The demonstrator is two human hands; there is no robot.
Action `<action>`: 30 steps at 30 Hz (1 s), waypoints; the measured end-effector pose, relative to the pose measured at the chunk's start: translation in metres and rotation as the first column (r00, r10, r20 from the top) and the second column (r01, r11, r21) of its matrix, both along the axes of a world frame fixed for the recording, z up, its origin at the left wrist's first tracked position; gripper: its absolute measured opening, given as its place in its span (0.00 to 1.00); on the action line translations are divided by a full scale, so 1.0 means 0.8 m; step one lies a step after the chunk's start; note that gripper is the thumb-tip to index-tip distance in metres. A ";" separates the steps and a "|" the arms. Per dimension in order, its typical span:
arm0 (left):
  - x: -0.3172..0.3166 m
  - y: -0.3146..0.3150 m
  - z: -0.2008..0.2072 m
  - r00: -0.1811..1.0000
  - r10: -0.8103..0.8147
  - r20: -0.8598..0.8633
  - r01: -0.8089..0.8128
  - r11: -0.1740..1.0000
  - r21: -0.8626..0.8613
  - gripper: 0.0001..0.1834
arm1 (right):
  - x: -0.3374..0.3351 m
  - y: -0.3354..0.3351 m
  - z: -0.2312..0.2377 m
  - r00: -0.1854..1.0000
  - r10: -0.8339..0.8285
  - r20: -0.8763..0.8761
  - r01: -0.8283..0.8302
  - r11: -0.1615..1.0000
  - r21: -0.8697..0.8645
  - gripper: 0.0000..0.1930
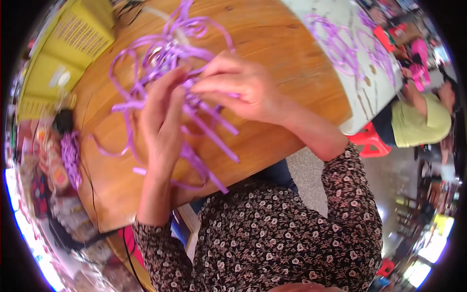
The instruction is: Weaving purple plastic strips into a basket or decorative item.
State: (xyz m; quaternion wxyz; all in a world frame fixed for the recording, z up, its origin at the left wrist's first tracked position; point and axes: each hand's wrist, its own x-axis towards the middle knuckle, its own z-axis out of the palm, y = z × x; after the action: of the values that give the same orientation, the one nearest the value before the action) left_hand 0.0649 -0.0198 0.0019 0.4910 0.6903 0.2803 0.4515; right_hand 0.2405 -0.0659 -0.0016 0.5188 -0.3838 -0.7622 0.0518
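- The tangle of purple strips [168, 57] lies on the wooden bench [272, 44], straight ahead of the person, with loops beyond the hands and loose ends trailing nearer the body.
- The left hand [159, 124] curves at its near side; the right hand [250, 90] reaches in from the right, fingers bent in a pinch. Blur hides their tips, so I cannot tell whether either grasps a strip.
- Best, I judge, to steady the cluster with one hand and work single strips with the other, pulling gently since thin strips could snag or crease.
- Keeping loose ends fanned toward the body, away from the yellow crate [63, 58], should limit tangling.
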 end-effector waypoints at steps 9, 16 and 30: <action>-0.004 -0.005 -0.001 0.961 -0.096 0.259 0.237 0.767 -0.596 0.07 | 0.001 -0.003 0.001 0.987 -0.110 0.118 0.111 0.994 0.005 0.14; -0.012 -0.005 -0.007 0.969 -0.080 0.232 0.200 0.805 -0.558 0.07 | 0.009 -0.003 0.009 0.990 -0.113 -0.084 0.094 0.974 -0.206 0.12; -0.011 -0.003 -0.010 0.994 0.022 0.104 0.022 0.915 -0.404 0.06 | -0.005 -0.009 0.013 0.902 -0.251 0.350 0.183 0.959 0.218 0.17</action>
State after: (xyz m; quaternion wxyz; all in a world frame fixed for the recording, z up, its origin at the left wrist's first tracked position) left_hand 0.0562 -0.0221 -0.0058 0.6373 0.5489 0.3407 0.4201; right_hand 0.2365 -0.0729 0.0084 0.3991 -0.4208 -0.8008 -0.1497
